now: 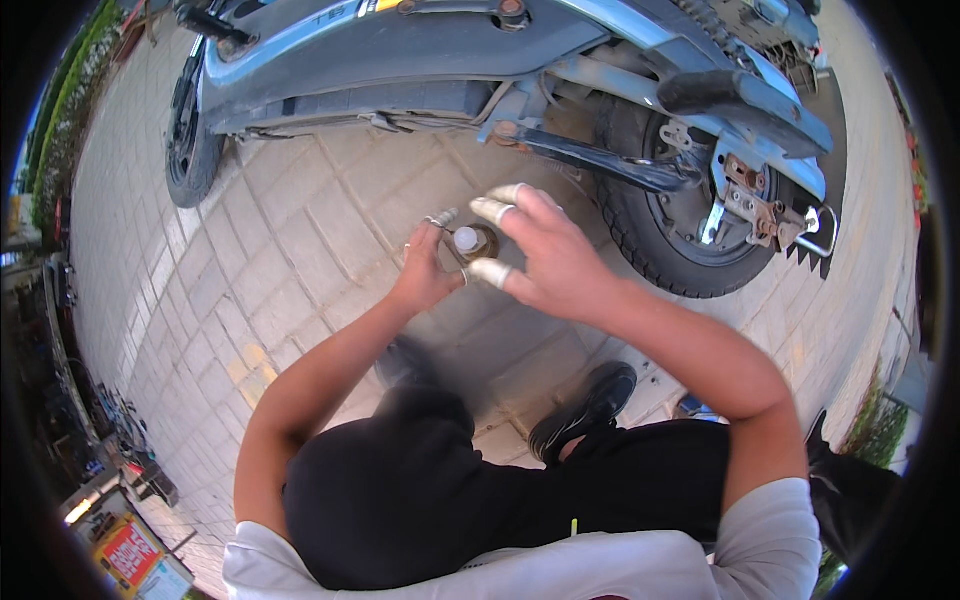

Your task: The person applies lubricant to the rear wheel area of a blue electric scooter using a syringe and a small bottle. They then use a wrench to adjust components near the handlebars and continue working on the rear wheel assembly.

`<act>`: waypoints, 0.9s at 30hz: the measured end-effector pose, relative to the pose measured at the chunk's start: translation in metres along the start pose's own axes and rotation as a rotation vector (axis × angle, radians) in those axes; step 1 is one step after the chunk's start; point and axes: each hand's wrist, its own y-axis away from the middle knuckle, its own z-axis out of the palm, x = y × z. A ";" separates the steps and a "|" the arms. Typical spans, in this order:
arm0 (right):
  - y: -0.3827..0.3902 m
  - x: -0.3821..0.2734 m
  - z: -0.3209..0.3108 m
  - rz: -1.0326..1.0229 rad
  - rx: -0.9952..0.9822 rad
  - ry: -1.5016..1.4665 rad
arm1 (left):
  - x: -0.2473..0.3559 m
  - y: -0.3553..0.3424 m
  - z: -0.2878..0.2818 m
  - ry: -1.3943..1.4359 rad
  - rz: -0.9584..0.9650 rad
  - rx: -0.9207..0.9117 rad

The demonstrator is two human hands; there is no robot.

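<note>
A bottle with a round whitish cap [466, 238], seen from above, stands between my hands; its brownish body shows mostly to the right of the cap. On its left side my left hand [428, 265] is open, thumb and fingers apart. From the right my right hand [550, 248] reaches over with fingers spread and curved, also holding nothing. Pale coverings sit on several fingertips of both hands. Whether either hand touches the bottle I cannot tell.
A light-blue and grey two-wheeler [400, 85] is just beyond my hands, its rear wheel [690, 210] at right and front wheel [192, 150] at left. A black bar [610, 160] juts near my right hand. My black shoe [585, 412] rests on the paving [250, 290].
</note>
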 end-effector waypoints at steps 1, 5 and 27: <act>-0.007 0.000 0.013 -0.030 0.067 0.004 | -0.011 -0.006 -0.001 -0.013 0.024 -0.051; -0.018 0.012 0.039 0.023 0.149 -0.092 | -0.002 -0.004 0.008 -0.004 -0.041 0.015; -0.058 -0.039 -0.061 0.076 0.300 -0.653 | 0.055 -0.003 -0.020 -0.064 -0.210 0.036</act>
